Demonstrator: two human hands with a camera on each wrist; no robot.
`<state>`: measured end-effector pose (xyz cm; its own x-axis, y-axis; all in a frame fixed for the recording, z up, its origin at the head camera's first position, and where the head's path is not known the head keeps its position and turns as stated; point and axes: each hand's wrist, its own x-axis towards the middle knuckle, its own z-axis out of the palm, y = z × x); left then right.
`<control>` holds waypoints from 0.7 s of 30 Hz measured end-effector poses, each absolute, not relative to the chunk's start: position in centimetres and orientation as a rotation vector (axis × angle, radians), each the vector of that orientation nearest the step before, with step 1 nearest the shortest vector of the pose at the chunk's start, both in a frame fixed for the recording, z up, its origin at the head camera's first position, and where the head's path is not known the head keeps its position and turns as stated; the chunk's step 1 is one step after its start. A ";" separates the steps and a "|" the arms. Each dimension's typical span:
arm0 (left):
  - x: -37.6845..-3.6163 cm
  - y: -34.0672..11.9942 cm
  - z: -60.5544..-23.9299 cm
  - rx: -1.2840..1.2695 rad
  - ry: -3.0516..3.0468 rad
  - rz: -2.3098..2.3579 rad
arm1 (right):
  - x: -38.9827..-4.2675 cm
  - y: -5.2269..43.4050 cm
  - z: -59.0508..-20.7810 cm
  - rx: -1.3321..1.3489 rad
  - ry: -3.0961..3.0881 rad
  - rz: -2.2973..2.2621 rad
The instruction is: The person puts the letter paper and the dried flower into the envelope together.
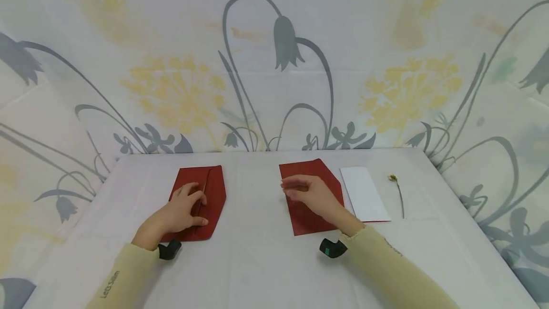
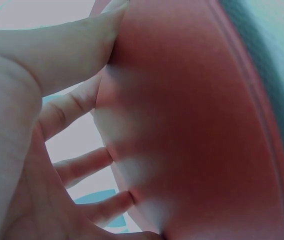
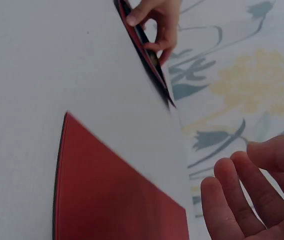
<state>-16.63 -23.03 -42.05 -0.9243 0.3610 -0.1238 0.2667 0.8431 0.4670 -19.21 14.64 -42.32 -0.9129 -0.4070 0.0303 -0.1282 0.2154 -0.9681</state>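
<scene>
On the left lies a red envelope (image 1: 218,190) with its pointed flap folded over to the right. My left hand (image 1: 180,210) rests on it, fingers spread and fingertips touching the paper, as the left wrist view also shows with the fingers (image 2: 89,160) against the red surface. A second red envelope (image 1: 310,221) lies to the right, pointed end toward the upper right. Over it hovers my right hand (image 1: 315,197), fingers loosely extended and holding nothing. In the right wrist view the right hand (image 3: 257,195) appears apart from the red envelope (image 3: 117,195).
Right of the second envelope lies a white rectangular card (image 1: 364,194) with a thin red lower edge. Farther right is a dried flower (image 1: 400,197) on a thin stem. A floral-print cloth (image 1: 257,70) hangs behind the white table (image 1: 257,271).
</scene>
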 end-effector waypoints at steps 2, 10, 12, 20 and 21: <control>-16.7 -23.0 -42.2 0.477 2.815 0.673 | -19.0 16.3 -42.2 -0.518 2.347 -1.721; -16.5 -23.0 -42.0 0.465 2.816 0.664 | -17.2 21.2 -42.7 -0.617 2.774 -1.428; -16.5 -23.1 -42.0 0.463 2.820 0.653 | -16.7 22.0 -42.8 -0.700 2.840 -1.367; -16.6 -23.1 -42.1 0.480 2.819 0.652 | -15.9 24.6 -42.7 -1.068 3.137 -0.891; -16.6 -23.1 -42.1 0.483 2.823 0.649 | -15.9 24.9 -42.6 -1.100 3.162 -0.819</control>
